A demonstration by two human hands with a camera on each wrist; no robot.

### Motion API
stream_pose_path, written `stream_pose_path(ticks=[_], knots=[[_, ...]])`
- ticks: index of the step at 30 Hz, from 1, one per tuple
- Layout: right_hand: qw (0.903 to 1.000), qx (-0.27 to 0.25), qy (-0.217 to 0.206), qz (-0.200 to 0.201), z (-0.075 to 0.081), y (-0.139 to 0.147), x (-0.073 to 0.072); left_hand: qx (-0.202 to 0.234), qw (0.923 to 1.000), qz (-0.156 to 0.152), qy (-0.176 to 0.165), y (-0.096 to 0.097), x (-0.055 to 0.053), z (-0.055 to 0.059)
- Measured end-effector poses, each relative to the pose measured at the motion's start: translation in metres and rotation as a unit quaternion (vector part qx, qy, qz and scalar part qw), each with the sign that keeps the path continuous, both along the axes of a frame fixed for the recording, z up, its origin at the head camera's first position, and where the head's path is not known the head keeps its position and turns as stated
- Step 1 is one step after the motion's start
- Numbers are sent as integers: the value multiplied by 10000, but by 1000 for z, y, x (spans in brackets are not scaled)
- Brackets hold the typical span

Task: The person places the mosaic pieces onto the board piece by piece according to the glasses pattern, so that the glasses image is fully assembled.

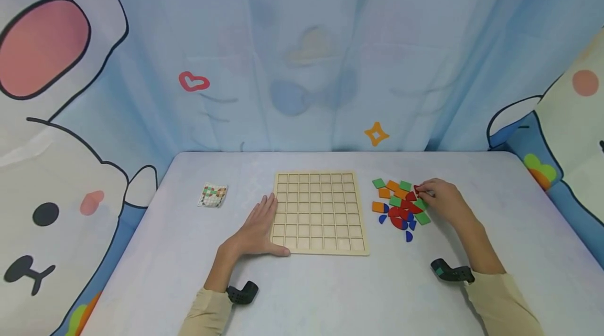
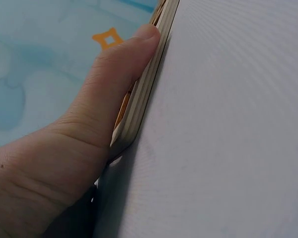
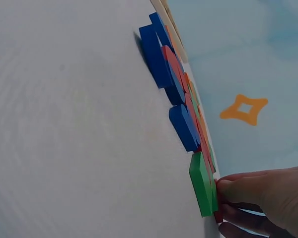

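A square wooden grid board (image 1: 321,210) lies mid-table. My left hand (image 1: 258,227) rests at its left side, fingers extended along the edge and thumb along the front-left corner. In the left wrist view the thumb (image 2: 107,82) presses on the board's layered wooden rim (image 2: 144,89). Right of the board is a loose pile of flat red, green, orange and blue pieces (image 1: 396,212). At the pile's right side my right hand (image 1: 443,199) pinches a small red piece (image 1: 417,189) with thumb and fingertips. A green piece (image 3: 201,186) lies beside those fingers in the right wrist view.
A small card (image 1: 213,195) printed with a coloured grid lies left of the board. Black camera mounts (image 1: 243,292) are strapped at both wrists. Behind the white table (image 1: 330,294) hangs a blue printed curtain (image 1: 302,53).
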State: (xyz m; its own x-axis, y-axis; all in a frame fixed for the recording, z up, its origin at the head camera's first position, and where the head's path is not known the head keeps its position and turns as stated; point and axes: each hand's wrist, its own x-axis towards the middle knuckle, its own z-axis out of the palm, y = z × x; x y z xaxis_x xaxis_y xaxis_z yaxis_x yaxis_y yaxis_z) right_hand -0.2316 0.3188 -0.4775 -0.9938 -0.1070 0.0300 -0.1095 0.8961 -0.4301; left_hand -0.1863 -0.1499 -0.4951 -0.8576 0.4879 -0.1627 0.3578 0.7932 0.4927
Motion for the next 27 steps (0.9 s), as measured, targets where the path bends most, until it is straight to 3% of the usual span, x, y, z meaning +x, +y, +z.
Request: stream_pose_path(ticks=[9,19,27], knots=[[9994,47,0,-331,4,-7,-1,75,10000,3,37,1,-2,1],[9982,151,-393,-422,7,-5,-11,45,10000,0,56,1,2,0],[9988,323,-185,-311,3,-6,-12,43,10000,5,79,2,2,0]])
